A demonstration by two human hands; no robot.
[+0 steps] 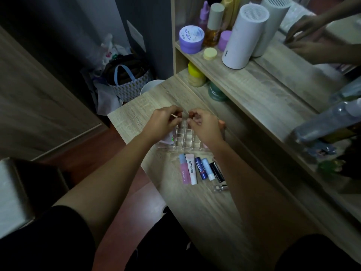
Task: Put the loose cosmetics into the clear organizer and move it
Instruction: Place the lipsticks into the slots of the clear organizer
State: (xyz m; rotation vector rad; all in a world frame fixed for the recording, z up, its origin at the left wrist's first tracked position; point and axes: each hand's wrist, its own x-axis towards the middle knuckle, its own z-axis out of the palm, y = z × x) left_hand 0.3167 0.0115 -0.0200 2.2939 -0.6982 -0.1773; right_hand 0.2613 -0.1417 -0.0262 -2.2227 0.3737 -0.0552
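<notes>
Home bedroom, wooden vanity [205,212], mirror [322,36], shelf of skincare jars [191,39], tote bag [127,83]

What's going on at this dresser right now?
A person is working with both hands over a clear organizer on the wooden tabletop. The left hand and right hand each seem to pinch something small above its compartments; what exactly is unclear. A row of lip balms and tubes lies loose in front of the organizer.
</notes>
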